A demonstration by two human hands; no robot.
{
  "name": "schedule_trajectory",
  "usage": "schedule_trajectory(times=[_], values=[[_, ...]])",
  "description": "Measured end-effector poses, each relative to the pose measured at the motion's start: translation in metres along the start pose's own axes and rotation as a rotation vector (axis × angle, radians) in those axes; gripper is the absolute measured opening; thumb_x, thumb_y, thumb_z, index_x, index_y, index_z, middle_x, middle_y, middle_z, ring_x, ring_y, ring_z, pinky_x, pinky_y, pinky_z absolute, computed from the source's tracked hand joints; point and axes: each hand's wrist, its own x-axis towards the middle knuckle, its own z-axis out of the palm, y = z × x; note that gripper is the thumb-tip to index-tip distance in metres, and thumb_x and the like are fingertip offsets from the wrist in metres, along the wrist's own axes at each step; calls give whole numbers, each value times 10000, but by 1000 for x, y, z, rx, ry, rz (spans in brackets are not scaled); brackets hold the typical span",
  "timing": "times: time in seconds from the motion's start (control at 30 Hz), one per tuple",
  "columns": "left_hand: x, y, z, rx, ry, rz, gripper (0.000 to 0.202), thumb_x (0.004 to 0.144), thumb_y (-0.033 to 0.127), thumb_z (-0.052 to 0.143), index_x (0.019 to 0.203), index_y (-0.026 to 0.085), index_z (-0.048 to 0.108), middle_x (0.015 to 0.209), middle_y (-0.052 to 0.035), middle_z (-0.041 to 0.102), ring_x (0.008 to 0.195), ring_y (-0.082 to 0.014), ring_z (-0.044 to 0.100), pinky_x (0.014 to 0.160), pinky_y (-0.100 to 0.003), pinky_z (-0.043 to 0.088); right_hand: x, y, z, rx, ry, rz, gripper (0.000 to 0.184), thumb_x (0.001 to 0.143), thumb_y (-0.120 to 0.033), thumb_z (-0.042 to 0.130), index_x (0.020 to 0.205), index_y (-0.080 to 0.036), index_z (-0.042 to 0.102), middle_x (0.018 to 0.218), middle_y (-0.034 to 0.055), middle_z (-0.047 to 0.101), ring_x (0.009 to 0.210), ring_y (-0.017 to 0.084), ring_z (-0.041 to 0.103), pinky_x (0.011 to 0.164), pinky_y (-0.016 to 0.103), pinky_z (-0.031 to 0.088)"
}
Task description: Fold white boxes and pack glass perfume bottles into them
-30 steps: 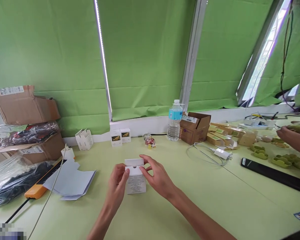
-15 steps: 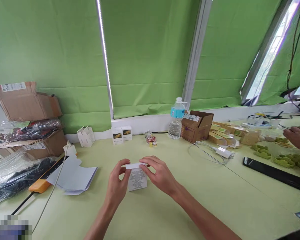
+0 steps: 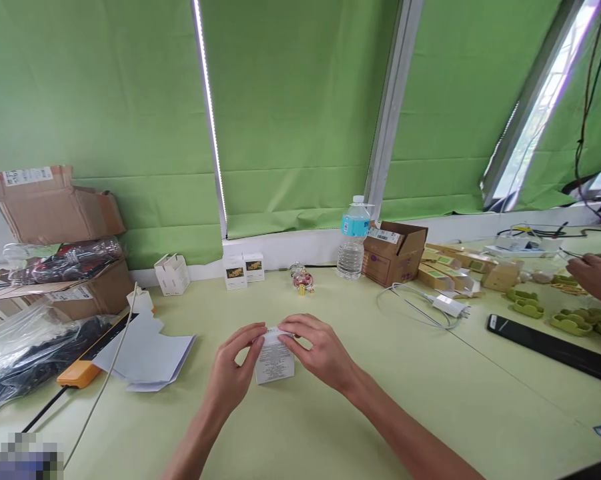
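Observation:
A small white box [image 3: 275, 363] with fine printed text stands on the pale green table between my two hands. My left hand [image 3: 237, 363] pinches the top left of the box, its thumb and fingertips pressed together at the edge. At the top right, the thumb and fingers of my right hand [image 3: 320, 350] are closed on the box too. Its top flap is folded down and partly hidden by my fingers. Farther back stand two small white boxes [image 3: 236, 272] with a dark and gold picture. Beside them lie small glass bottles [image 3: 303, 277] with gold caps.
White papers [image 3: 153, 350] and an orange-ended tool [image 3: 79, 373] lie to the left, near stacked cardboard boxes [image 3: 55, 213]. A water bottle [image 3: 350, 257], an open brown carton [image 3: 395, 253], a white charger [image 3: 449, 306] and a black phone [image 3: 555, 350] are rightward. Another person's hand [image 3: 597, 277] is at far right.
The white flap strip that stuck up at the top of the box now lies lower. My left fingers have shifted slightly right along the top edge.

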Motion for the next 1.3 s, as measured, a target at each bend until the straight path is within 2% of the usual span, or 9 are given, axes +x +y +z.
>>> schedule_trajectory(times=[0.23,0.4,0.6,0.83,1.03,1.2,1.3], values=[[-2,5,-3,5,0,4,240,884,319,544,1055,285,709,1189,-48,670,1149,-245,587,984,-401,482,-1,-1,-2,-9,-2,-1,232,923,-320,509,1039,-289,708,1016,34,695,904,180,636,803,331,535],[-2,5,-3,6,-3,-25,260,893,320,533,1098,295,690,1217,-37,657,1172,-230,575,997,-380,471,0,0,-4,-23,-19,-14,243,926,-308,499,1055,-302,706,1023,32,698,911,185,634,806,339,535],[-3,2,-4,60,-37,16,285,908,307,507,1150,311,658,1269,-25,624,1194,-222,558,992,-367,470,0,0,-6,-41,-31,-17,251,927,-303,504,1092,-317,693,1037,25,698,929,189,632,816,345,532],[-4,3,-4,64,-29,33,274,896,313,522,1121,308,679,1262,-36,628,1168,-237,577,988,-378,472,0,2,-5,-30,-39,-6,239,919,-308,514,1033,-304,724,1041,33,706,918,195,640,815,356,537],[0,9,-1,-134,-5,-104,239,873,367,548,976,244,725,1120,-73,688,1057,-239,623,893,-348,508,-1,0,-3,-2,-35,41,247,924,-317,500,1022,-302,727,1028,29,708,913,190,640,813,349,537],[2,9,5,-303,-43,-295,330,860,438,538,1082,210,627,971,-55,697,876,-201,637,779,-312,507,0,-3,-3,33,-62,88,249,919,-342,502,1048,-290,709,1050,34,702,927,190,646,788,325,546],[2,5,8,-333,-106,-325,350,892,469,463,1022,194,636,919,-40,679,838,-188,599,743,-289,476,0,-3,-4,55,-97,155,280,912,-381,502,1094,-269,682,1073,43,699,888,189,659,730,305,552]])
